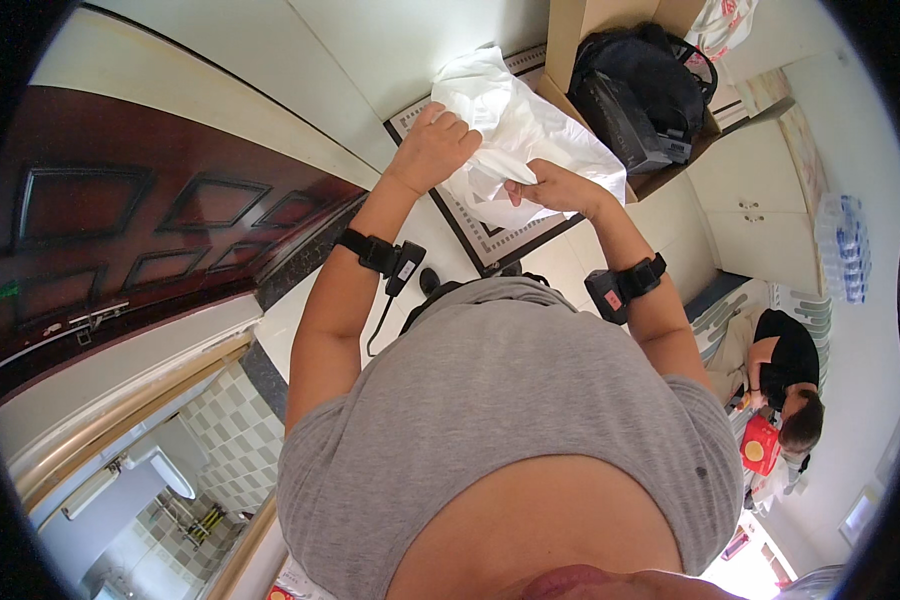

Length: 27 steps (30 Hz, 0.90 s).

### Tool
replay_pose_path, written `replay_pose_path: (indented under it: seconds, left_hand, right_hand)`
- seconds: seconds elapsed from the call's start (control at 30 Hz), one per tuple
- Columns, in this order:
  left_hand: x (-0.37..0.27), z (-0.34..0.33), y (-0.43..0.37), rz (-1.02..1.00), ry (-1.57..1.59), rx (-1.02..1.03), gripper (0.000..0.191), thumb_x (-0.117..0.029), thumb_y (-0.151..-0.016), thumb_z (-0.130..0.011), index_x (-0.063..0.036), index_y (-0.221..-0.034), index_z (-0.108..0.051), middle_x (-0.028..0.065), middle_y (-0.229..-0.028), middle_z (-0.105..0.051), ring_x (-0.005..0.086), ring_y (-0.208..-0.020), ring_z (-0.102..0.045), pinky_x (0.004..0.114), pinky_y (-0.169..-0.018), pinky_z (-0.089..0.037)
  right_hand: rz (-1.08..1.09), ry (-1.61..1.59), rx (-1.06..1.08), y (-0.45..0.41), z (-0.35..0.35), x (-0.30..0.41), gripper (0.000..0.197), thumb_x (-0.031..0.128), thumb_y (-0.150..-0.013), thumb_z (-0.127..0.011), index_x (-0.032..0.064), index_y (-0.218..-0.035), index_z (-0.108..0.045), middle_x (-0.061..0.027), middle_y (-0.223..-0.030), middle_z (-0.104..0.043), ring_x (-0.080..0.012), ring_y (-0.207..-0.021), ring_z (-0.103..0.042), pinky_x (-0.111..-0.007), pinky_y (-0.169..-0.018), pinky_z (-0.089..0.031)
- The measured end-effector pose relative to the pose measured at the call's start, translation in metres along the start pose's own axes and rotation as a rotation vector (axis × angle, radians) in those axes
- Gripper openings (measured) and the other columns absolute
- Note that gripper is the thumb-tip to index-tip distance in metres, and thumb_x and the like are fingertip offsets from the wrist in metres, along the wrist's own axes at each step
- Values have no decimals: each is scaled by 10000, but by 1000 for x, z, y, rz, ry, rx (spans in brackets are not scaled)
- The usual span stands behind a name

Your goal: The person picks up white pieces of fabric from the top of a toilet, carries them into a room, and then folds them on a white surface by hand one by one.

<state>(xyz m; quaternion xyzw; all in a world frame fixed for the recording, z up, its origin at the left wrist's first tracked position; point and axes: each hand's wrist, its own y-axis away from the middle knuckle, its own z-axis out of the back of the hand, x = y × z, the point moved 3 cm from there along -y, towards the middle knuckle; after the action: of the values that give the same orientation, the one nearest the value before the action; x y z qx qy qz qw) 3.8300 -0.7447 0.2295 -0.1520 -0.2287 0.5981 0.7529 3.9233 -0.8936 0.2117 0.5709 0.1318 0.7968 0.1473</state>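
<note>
A large white plastic bag (562, 142) hangs spread out before me, above a patterned floor mat with a dark border (487, 247). My left hand (435, 146) is closed on the bag's left side, near its upper part. Lower and to the right, my right hand (559, 187) pinches a gathered fold of the same bag between thumb and fingers. Both hands hold it apart from each other. What may be inside the bag is hidden. A black strapped device sits on each forearm.
An open cardboard box (562, 94) with a black bag (645, 67) and a dark carton (619, 124) stands at the upper right. A dark red panelled door (142, 202) is at left. A cream cabinet (754, 195) and a seated person (787, 367) are at right.
</note>
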Motion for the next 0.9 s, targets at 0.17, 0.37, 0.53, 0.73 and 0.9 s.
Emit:
replay_pose_path:
  seconds: [0.17, 0.37, 0.53, 0.73, 0.9]
  left_hand:
    - [5, -3, 5, 31, 5, -19, 45, -114, -671, -514, -130, -643, -483, -8, -610, -479, 137, -673, -491, 286, -783, -370]
    - [8, -6, 6, 21, 3, -50, 45, -112, -674, -511, -120, -643, -478, -4, -602, -476, 138, -655, -487, 287, -753, -371]
    - [10, -8, 11, 52, 34, -64, 43, -112, -668, -514, -109, -646, -478, 3, -602, -476, 146, -652, -487, 285, -734, -376]
    - [14, -6, 10, 116, 50, -109, 25, -110, -662, -520, -105, -674, -499, 5, -622, -490, 154, -665, -495, 291, -728, -380]
    - [16, 2, 8, 167, 105, -85, 48, -120, -660, -533, -119, -707, -521, -4, -646, -496, 154, -676, -499, 296, -741, -376]
  right_hand:
    - [42, 52, -8, -3, -2, -3, 395, 352, -853, -481, 29, -636, -548, -72, -606, -501, -159, -619, -451, -285, -593, -377]
    - [57, 67, -23, -2, -1, 0, 408, 356, -856, -473, 23, -630, -541, -67, -567, -469, -158, -587, -440, -288, -570, -374]
    - [66, 21, -15, -1, -1, 2, 398, 348, -849, -485, 18, -632, -536, -48, -562, -466, -142, -586, -433, -276, -564, -369]
    - [50, -83, 43, -1, 10, 4, 274, 275, -783, -591, 4, -823, -597, -44, -685, -566, -133, -668, -490, -253, -638, -399]
    - [74, -134, 27, 3, 28, 13, 482, 267, -666, -709, -5, -1024, -538, -53, -891, -576, -138, -861, -496, -229, -806, -364]
